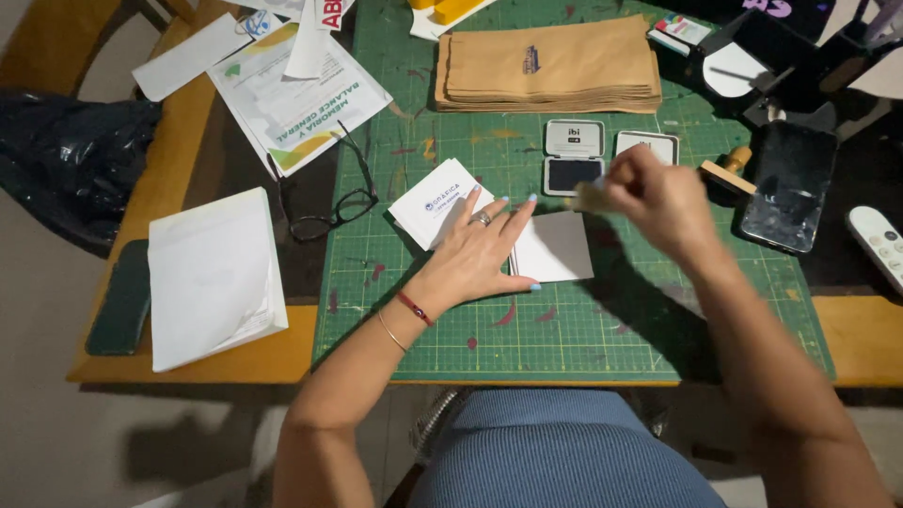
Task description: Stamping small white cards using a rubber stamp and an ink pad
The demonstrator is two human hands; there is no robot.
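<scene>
My left hand (480, 249) lies flat with spread fingers on a small stack of white paper bags (555, 246) on the green cutting mat (564, 320). More white bags with a printed mark (435, 199) lie just left of it. My right hand (658, 202) hovers above the bags, blurred, gripping a wooden-handled stamp (588, 195). Just beyond it sits an open ink pad (573, 171) with a dark pad, and a second closed ink pad (647, 145) beside it.
A stack of brown paper bags (550, 66) lies at the mat's far edge. Black glasses (329, 212), printed leaflets (296, 94) and a white pad (214, 277) sit left. Another wooden stamp (729, 169), a dark phone (790, 183) and a white remote (877, 243) lie right.
</scene>
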